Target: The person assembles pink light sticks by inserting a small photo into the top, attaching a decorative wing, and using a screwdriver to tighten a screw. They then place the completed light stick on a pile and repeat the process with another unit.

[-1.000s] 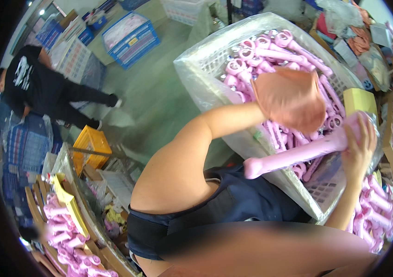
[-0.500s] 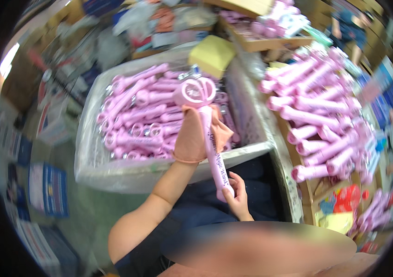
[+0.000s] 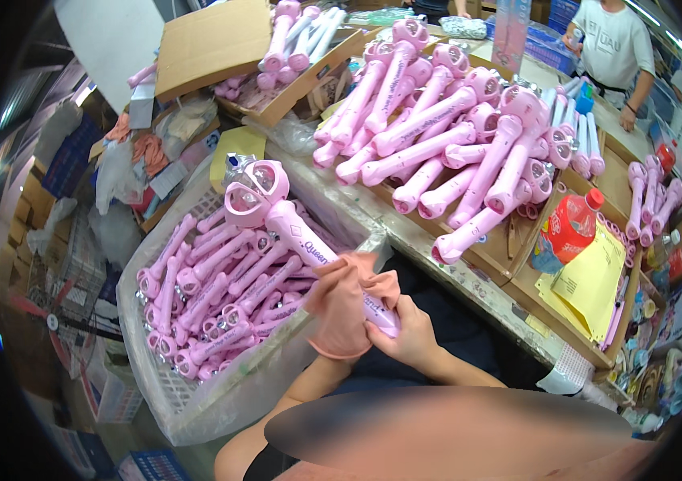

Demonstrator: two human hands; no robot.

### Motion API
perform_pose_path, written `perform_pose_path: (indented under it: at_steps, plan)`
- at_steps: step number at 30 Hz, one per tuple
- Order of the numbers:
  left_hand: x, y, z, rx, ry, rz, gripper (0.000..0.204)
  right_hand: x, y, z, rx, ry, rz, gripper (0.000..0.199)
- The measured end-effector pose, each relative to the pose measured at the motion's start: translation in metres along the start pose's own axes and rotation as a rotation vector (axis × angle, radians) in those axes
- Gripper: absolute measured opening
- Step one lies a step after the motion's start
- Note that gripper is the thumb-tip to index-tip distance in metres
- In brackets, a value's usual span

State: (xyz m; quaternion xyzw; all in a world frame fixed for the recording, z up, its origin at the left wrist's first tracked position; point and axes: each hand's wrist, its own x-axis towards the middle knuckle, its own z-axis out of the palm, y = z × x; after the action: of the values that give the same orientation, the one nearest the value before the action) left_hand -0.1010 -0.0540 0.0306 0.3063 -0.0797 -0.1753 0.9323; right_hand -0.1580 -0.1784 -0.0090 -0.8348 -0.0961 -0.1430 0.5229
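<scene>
A pink toy wand (image 3: 302, 235) slants up and left between my hands, its round head with clear windows and a silvery top (image 3: 238, 166) at the upper end. My left hand (image 3: 333, 321), covered by a peach cloth (image 3: 341, 301), is closed round the lower shaft; its fingers are hidden under the fabric. At the wand's bottom end, my right hand (image 3: 413, 335) grips the handle with thumb and fingers. Below the wand's head stands a plastic-lined crate (image 3: 216, 409) holding many similar wands (image 3: 224, 280).
More pink wands (image 3: 437, 136) are heaped on the worktable to the right. A red-labelled bottle (image 3: 567, 231) and yellow papers (image 3: 585, 289) lie beside them. A cardboard box (image 3: 309, 92) sits at the back. Another person (image 3: 617, 52) stands across the table.
The view has turned to the right. My cloth-covered left hand has slid from just below the wand's head down to its lower shaft. The wand now leans left; my right hand still holds its end.
</scene>
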Motion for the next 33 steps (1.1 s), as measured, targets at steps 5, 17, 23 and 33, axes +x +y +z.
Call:
perform_pose_path:
  at_steps: [5,17,23,33]
  plan:
    - [0.007,0.023,0.029,0.171,0.079,0.141,0.030,-0.002,0.014,-0.001,0.968,-0.387,0.501,0.041]
    - [-0.008,0.031,0.033,1.887,0.325,0.765,0.069,-0.002,0.015,-0.008,0.308,-0.040,-0.016,0.045]
    - [-0.016,0.015,-0.014,1.619,-0.063,1.048,0.036,0.008,0.017,0.014,0.301,-0.149,0.039,0.048]
    - [-0.028,0.036,0.005,1.307,-0.407,-0.502,0.021,0.064,0.018,-0.036,1.324,0.120,0.078,0.103]
